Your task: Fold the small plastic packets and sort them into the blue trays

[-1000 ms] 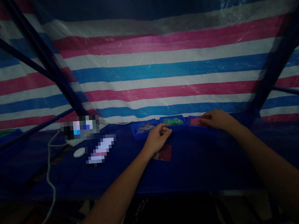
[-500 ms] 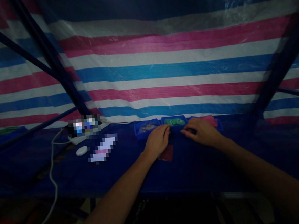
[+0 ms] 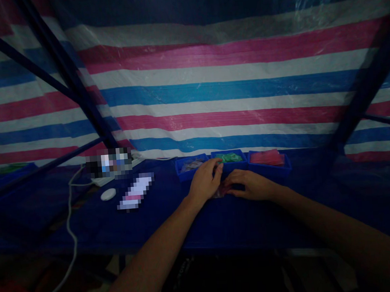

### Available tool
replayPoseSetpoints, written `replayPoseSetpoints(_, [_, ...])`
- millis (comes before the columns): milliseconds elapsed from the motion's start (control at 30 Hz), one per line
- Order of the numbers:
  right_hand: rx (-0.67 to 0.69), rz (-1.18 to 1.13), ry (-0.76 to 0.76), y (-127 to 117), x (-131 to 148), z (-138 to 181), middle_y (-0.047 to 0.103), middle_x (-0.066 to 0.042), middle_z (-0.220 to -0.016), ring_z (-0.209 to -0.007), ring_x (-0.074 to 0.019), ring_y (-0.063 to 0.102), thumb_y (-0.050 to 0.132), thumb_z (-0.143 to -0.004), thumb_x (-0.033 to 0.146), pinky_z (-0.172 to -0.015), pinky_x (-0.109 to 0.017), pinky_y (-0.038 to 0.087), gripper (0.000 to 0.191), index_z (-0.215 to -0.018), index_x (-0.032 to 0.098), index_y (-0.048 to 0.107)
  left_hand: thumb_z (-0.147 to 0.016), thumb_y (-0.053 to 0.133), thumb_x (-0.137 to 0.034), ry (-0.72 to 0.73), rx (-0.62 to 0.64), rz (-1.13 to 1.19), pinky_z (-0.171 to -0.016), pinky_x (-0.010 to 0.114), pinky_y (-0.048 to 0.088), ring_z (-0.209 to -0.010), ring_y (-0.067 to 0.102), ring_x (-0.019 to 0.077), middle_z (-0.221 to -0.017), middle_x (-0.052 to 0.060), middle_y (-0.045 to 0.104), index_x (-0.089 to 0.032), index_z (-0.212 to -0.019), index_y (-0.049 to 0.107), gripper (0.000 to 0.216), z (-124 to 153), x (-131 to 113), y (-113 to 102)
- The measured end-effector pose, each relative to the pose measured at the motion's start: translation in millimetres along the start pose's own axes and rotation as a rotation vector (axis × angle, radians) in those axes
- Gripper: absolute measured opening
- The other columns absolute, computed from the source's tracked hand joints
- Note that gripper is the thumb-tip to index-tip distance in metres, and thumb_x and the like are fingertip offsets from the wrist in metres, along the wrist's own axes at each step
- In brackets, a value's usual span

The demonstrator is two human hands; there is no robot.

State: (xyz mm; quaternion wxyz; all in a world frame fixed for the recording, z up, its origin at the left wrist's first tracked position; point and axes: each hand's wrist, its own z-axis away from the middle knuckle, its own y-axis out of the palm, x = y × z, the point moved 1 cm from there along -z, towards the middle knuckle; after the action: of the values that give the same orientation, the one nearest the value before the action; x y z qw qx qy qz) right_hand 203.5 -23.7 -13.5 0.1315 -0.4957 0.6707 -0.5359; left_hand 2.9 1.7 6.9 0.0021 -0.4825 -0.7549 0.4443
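While right hand (image 3: 252, 185) touches red packet (image 3: 220, 191), left hand (image 3: 204, 180) alongside, fingers' hold unclear

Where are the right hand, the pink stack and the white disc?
Right hand (image 3: 255, 185): head view, back of hand.
Pink stack (image 3: 266, 158): head view, upper surface.
White disc (image 3: 108, 194): head view, top face.

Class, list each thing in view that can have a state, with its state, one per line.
Left hand: fingers curved, beside the red packet; grip unclear.
Right hand: fingertips at the red packet; grip unclear.
Red packet: partly hidden between the hands.
Left bin: open, holding greyish packets.
Middle bin: open, holding green packets.
Right bin: open, holding red pieces.
White disc: flat on the table.
White cable: slack, curving.
Striped sheet: hung, creased.
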Motion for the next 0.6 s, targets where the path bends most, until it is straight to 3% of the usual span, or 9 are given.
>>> replayPoseSetpoints(200, [-0.180,0.049,0.218,-11,-19,7,0.075,-0.006,-0.098,-0.091,-0.0231,0.069,0.059,-0.090,0.026,-0.086,-0.038,0.052,0.016,-0.100,0.022,0.071,-0.095,0.058,-0.042,0.072,0.114,0.077,-0.099,0.041,0.048,-0.105,0.064,0.0237,-0.110,0.008,0.071,-0.020,-0.112,0.068,0.030,-1,-6,1])
replayPoseSetpoints(400, [-0.347,-0.260,0.368,-17,-20,5,0.074,-0.002,-0.090,-0.081,-0.0208,0.069,0.056,-0.094,0.044,-0.076,-0.034,0.054,0.024,-0.094,0.023,0.068,-0.091,0.064,-0.028,-0.011,0.168,0.243,-0.092,0.038,0.052,-0.098,0.069,0.0215,-0.110,0.006,0.073,-0.022,-0.117,0.067,0.027,-2,0,5])
replayPoseSetpoints(600, [-0.490,-0.533,0.352,-14,-18,1,0.073,-0.003,-0.104,-0.094,-0.0201,0.070,0.073,-0.082,0.043,-0.088,-0.035,0.056,0.034,-0.108,0.023,0.063,-0.096,0.058,-0.033,-0.143,0.123,0.482,-0.089,0.038,0.055,-0.097,0.070,0.0205,-0.111,0.009,0.074,-0.018,-0.115,0.066,0.026,-4,9,10])
